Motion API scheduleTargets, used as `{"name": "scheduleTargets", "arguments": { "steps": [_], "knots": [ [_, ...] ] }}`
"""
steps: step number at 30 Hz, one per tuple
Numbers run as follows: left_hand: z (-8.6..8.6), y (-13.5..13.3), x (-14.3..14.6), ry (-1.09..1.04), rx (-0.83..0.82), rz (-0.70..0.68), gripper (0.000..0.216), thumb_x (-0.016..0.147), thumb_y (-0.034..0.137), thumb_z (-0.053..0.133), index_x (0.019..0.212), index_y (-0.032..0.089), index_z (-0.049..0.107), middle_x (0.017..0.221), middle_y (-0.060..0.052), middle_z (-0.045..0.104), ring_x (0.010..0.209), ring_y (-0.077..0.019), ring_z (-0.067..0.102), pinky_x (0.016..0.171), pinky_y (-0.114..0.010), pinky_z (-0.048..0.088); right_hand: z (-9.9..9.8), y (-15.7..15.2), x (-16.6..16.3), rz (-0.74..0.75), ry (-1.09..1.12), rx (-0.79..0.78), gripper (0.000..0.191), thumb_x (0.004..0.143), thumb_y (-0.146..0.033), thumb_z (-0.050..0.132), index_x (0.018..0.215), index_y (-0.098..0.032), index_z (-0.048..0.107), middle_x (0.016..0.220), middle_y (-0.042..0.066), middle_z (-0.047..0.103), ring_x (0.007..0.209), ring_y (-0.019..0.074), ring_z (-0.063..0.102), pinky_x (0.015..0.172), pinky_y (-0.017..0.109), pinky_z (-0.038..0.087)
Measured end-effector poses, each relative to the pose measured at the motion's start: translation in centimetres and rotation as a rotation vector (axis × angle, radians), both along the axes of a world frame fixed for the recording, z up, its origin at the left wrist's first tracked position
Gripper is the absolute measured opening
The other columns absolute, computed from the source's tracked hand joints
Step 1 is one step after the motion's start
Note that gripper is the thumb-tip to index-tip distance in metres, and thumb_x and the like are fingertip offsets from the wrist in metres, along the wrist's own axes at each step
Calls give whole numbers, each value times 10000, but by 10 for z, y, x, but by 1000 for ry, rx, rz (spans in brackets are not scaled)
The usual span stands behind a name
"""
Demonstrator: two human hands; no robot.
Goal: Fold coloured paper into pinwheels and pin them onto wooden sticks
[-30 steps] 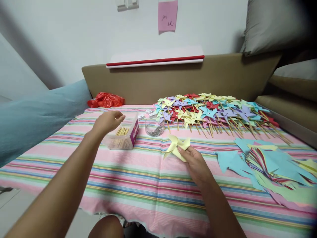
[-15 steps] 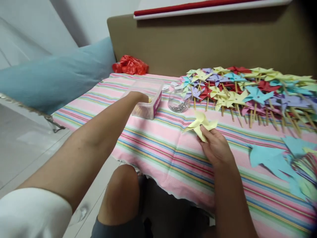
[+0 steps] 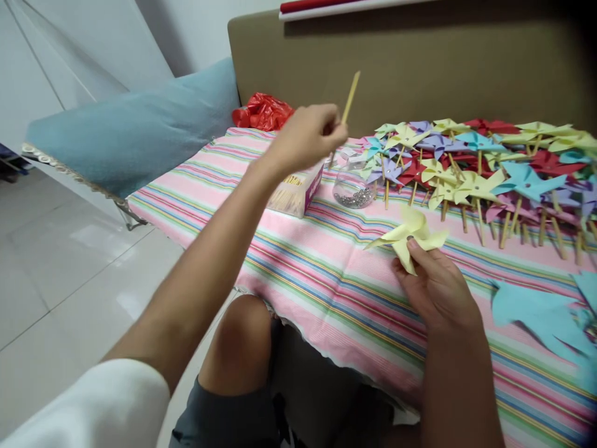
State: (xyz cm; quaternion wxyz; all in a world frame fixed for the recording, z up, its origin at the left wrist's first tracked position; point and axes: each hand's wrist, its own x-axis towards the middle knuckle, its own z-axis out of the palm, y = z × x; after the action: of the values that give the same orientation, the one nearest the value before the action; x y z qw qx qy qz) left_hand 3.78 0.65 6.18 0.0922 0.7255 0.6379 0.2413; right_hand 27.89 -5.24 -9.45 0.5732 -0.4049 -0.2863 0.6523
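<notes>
Raised above a clear plastic box (image 3: 285, 208) of wooden sticks, my left hand (image 3: 310, 135) pinches one wooden stick (image 3: 351, 96), tilted nearly upright. My right hand (image 3: 436, 283) holds a pale yellow paper pinwheel (image 3: 405, 239), thumb pressed near its centre. The pinwheel has no stick that I can see. Between the box and the pinwheel stands a clear round jar (image 3: 353, 190) with small metallic pieces at its bottom.
Many finished pinwheels on sticks (image 3: 480, 180) are heaped at the back right. Blue paper pieces (image 3: 536, 305) lie at the right. Behind are a red plastic bag (image 3: 265, 113), a blue cushion (image 3: 140, 124) and the olive backrest (image 3: 396, 68). A striped cloth (image 3: 298, 267) covers the seat.
My left hand has come up out of the plastic box with a wooden stick. My right hand still holds the yellow pinwheel. The whole view has shifted a little.
</notes>
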Motion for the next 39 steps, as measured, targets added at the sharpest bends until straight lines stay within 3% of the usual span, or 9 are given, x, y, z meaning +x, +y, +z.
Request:
{"name": "scheduleTargets", "arguments": {
  "steps": [3, 7, 10, 14, 17, 22, 26, 31, 39],
  "knots": [
    [-40, -57, 41, -275, 73, -195, 324, 1015, 336, 372, 968, 124, 612, 807, 12, 723, 782, -125, 711, 722, -228, 459, 7, -2, 15, -70, 34, 10, 139, 785, -272, 811, 908, -261, 748, 993, -20, 698, 866, 108, 628, 735, 203, 537],
    [-114, -100, 69, -636, -35, -267, 241, 1019, 324, 468, 823, 215, 556, 727, 5, 680, 645, -134, 638, 637, -242, 454, 16, -6, 21, -95, 72, 82, 144, 801, -341, 811, 882, -267, 718, 915, -32, 690, 836, 111, 626, 786, 240, 533],
    [-141, -102, 67, -751, -104, -241, 234, 1028, 383, 468, 892, 220, 567, 782, -7, 678, 721, -155, 639, 681, -261, 462, 21, -10, 14, 7, 62, 131, 213, 806, -417, 809, 937, -276, 717, 968, -13, 710, 891, 142, 642, 848, 291, 533],
    [-144, -97, 57, -871, -112, -239, 202, 1032, 396, 458, 983, 224, 554, 873, -21, 659, 804, -172, 636, 729, -279, 470, 22, -16, 1, 147, -25, 233, 216, 816, -435, 799, 926, -264, 728, 961, 20, 702, 923, 191, 635, 882, 343, 529],
    [-146, -98, 53, -802, -80, -269, 136, 1027, 324, 459, 1029, 228, 557, 937, -28, 622, 827, -176, 599, 747, -287, 455, 23, -19, -6, 220, -112, 380, 152, 850, -392, 774, 858, -251, 720, 1040, 41, 665, 1009, 211, 623, 871, 344, 536],
    [-153, -98, 53, -689, -27, -363, 168, 1033, 256, 435, 1005, 225, 598, 943, -30, 619, 813, -163, 581, 740, -276, 448, 28, -23, -12, 118, -312, 600, 21, 901, -294, 724, 898, -281, 740, 1230, 67, 613, 1250, 264, 564, 991, 408, 505],
    [-155, -94, 56, -649, 6, -365, 171, 1027, 256, 472, 993, 227, 637, 959, -37, 654, 873, -172, 624, 796, -281, 467, 30, -25, -14, 61, -337, 621, 37, 910, -282, 714, 926, -290, 746, 1218, 80, 630, 1174, 273, 617, 958, 440, 528],
    [-150, -91, 57, -615, 35, -353, 123, 1005, 255, 518, 972, 245, 636, 852, -14, 686, 755, -166, 639, 692, -260, 475, 27, -21, -11, -30, -282, 642, 52, 913, -272, 712, 927, -310, 743, 1123, 56, 669, 1113, 254, 645, 917, 421, 554],
    [-148, -86, 51, -545, 124, -408, 95, 991, 205, 542, 977, 235, 631, 855, 17, 671, 774, -138, 630, 706, -230, 475, 24, -20, -5, 45, -183, 738, 166, 958, -161, 634, 1013, -295, 714, 1142, 39, 595, 1005, 202, 688, 917, 400, 571]
  ]
}}
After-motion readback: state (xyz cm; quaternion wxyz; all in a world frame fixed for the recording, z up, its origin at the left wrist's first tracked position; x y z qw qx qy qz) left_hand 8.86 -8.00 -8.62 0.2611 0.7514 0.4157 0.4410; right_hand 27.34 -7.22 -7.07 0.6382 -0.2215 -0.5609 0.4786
